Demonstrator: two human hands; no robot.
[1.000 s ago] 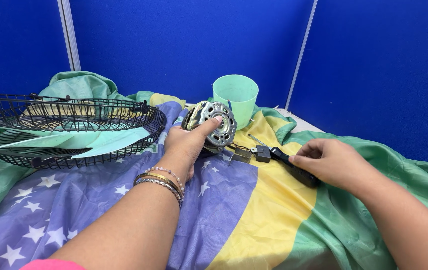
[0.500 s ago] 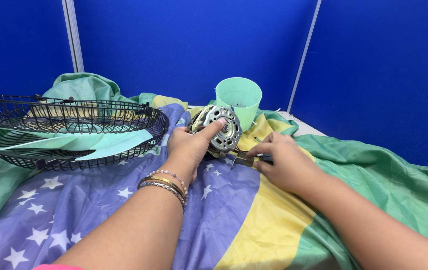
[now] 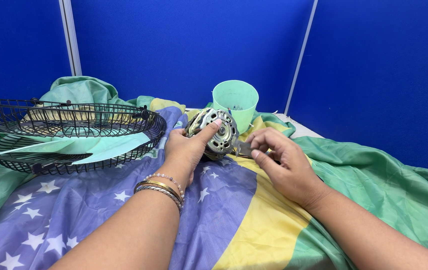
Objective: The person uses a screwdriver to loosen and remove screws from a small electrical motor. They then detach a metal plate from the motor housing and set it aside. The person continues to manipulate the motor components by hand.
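One fan motor, two hands

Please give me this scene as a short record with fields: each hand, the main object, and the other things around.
left hand: grips the fan motor, index finger laid across its round face
right hand: pinches a small metal piece at the motor's side
fan motor: round, metal, rests on the cloth
metal piece: small, grey; shape hard to tell
cup: pale green, upright, behind the motor
fan guard: black wire, to the left, pale green blades inside
cloth: green, yellow and blue with white stars
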